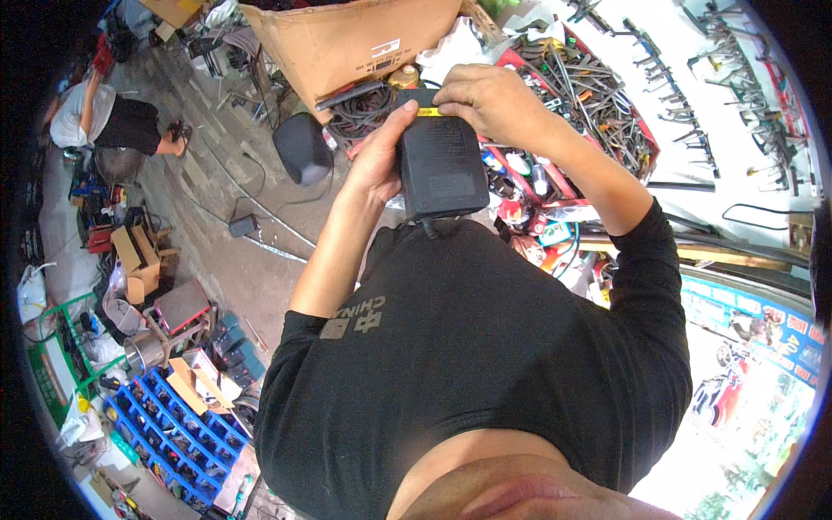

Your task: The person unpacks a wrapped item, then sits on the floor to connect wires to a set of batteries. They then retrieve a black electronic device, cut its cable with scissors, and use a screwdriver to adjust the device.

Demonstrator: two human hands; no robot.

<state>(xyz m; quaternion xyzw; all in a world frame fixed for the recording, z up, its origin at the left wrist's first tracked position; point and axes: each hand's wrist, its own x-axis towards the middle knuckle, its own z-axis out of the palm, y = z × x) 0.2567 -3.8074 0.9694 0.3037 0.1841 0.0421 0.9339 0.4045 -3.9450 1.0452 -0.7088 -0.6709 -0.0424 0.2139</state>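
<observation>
My left hand (386,154) holds a boxy black device (440,166) by its left side, thumb up along the upper edge. The device has a yellow label (428,113) across its upper part and a short black cord or strain relief at its lower end. My right hand (472,97) grips the device's top edge with curled fingers at the yellow label; what exactly lies under the fingertips is hidden. A coil of black cable (358,111) lies just beyond.
A cardboard box (342,39), red trays of hand tools (579,87) and a wall of hanging tools (708,104) are ahead. A rounded black object (301,149) and cables are on the floor. Another person (121,126) works at far left. Blue bins (173,425) sit lower left.
</observation>
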